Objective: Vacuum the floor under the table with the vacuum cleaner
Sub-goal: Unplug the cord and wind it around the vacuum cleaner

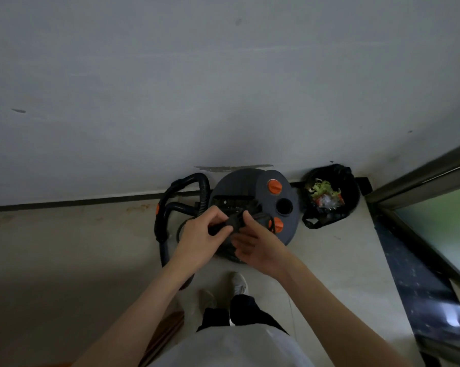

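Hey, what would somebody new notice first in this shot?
Both hands, left hand and right hand, meet mid-frame, pinching a black power cord above the round grey vacuum cleaner by the wall. Its orange knobs stand out, and right of it sits a black-bagged trash bin holding scraps.

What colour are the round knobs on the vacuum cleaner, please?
Orange knobs, clearest in the head view.

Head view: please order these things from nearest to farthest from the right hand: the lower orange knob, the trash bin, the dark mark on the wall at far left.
From the right hand:
1. Lower orange knob, on the vacuum lid just beside the fingers.
2. Trash bin, farther right, against the wall.
3. Dark mark, far left, high on the wall.
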